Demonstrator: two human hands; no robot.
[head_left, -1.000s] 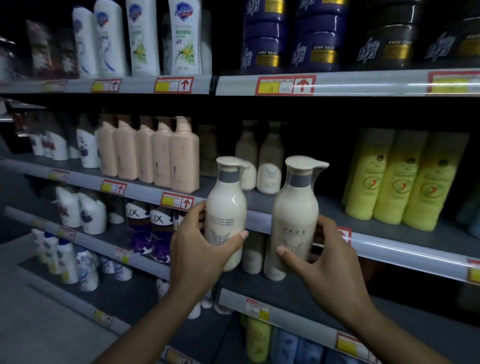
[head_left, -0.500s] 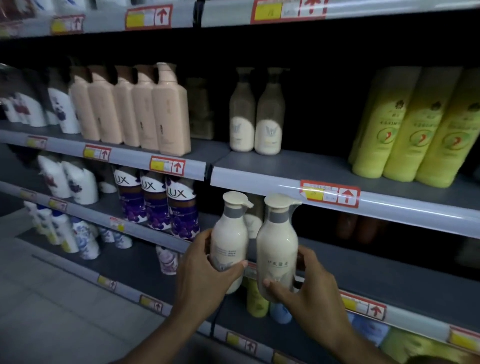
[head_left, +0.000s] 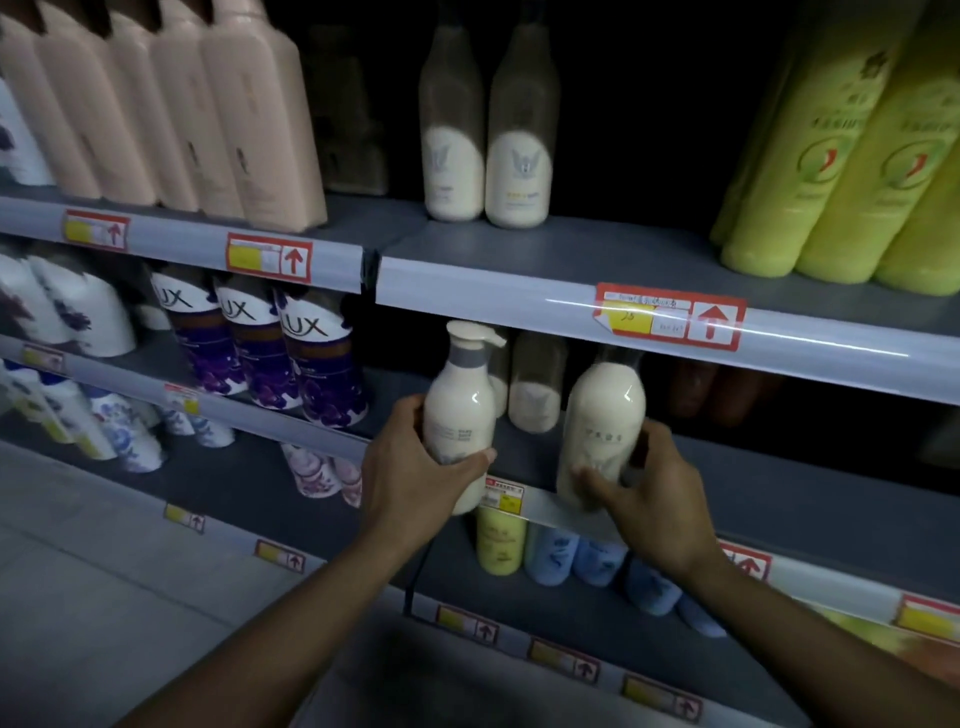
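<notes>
My left hand (head_left: 410, 467) grips a cream pump bottle (head_left: 460, 410) with a grey collar, held upright in front of the lower shelf's edge. My right hand (head_left: 649, 499) grips a second cream pump bottle (head_left: 602, 426); its top is hidden behind the front rail of the shelf above (head_left: 519, 306), and its base is at the lower shelf's front edge (head_left: 545, 506). Behind them, two more cream bottles (head_left: 535, 395) stand on that lower shelf.
On the upper shelf stand pink bottles (head_left: 249, 130), two cream bottles (head_left: 488, 171) and yellow-green bottles (head_left: 841, 171). Purple LUX bottles (head_left: 306, 358) stand left of my hands. Yellow and blue bottles (head_left: 550, 551) sit on the shelf below. Grey floor lies at lower left.
Both hands have carried the bottles down from the upper shelf level to the lower shelf. The right bottle has moved in under the upper shelf's rail, and the bottles are farther apart.
</notes>
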